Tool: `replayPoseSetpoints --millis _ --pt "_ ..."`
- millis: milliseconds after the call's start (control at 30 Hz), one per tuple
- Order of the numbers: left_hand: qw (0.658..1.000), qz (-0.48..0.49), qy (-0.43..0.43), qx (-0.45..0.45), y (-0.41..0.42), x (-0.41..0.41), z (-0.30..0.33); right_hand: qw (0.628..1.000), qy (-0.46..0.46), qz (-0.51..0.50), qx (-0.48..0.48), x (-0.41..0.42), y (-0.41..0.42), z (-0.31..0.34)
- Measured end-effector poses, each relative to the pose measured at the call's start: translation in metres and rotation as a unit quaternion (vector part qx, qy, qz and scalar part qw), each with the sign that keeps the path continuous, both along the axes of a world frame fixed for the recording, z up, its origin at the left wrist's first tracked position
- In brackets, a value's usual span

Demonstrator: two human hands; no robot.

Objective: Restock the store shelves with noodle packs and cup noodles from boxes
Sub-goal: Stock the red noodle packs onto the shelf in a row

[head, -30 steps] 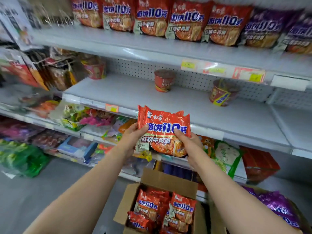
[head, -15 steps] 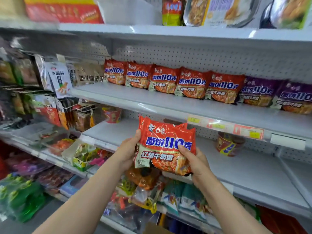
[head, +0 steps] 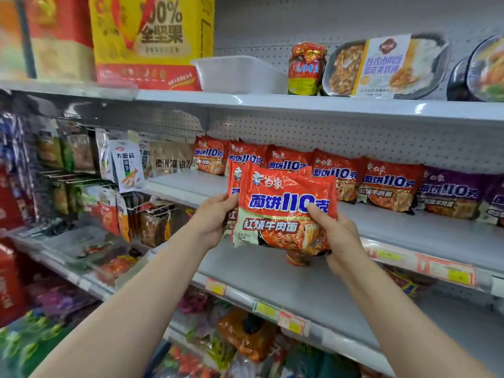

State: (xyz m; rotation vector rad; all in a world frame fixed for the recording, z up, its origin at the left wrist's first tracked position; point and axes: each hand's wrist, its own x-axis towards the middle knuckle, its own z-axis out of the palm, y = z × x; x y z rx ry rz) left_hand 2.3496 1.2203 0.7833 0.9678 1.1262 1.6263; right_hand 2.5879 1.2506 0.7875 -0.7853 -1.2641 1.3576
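Red noodle packs (head: pixel 283 211), a small stack, held upright in front of the shelf (head: pixel 409 230) row of matching packs (head: pixel 338 173); left hand (head: pixel 215 219) and right hand (head: pixel 338 236) gripping opposite edges.

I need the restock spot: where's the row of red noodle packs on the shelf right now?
Head view: the red noodle packs stand along the back of the middle shelf, centre frame, just behind the held packs, with purple packs to their right.

White shelf (head: pixel 409 225) with pegboard back, row of red packs (head: pixel 338 173) then purple packs (head: pixel 450 192) standing along its rear
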Motion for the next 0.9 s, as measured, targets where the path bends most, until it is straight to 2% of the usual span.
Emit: replayPoseSetpoints --millis 233,500,600,900 --pt "0.999 0.019 -0.028 0.000 0.047 -0.052 0.020 1.000 0.023 -0.020 0.004 -0.048 0.039 0.018" --pt "0.999 0.032 0.013 0.016 0.151 -0.202 0.017 0.995 0.042 -0.087 -0.017 -0.104 0.105 0.030" --pt "0.999 0.028 0.016 -0.006 0.168 -0.233 0.031 0.990 0.059 -0.129 -0.015 -0.117 0.128 0.033" --pt "0.998 0.032 0.046 0.002 0.223 -0.322 0.048 0.974 0.090 -0.209 -0.019 -0.152 0.164 0.036"
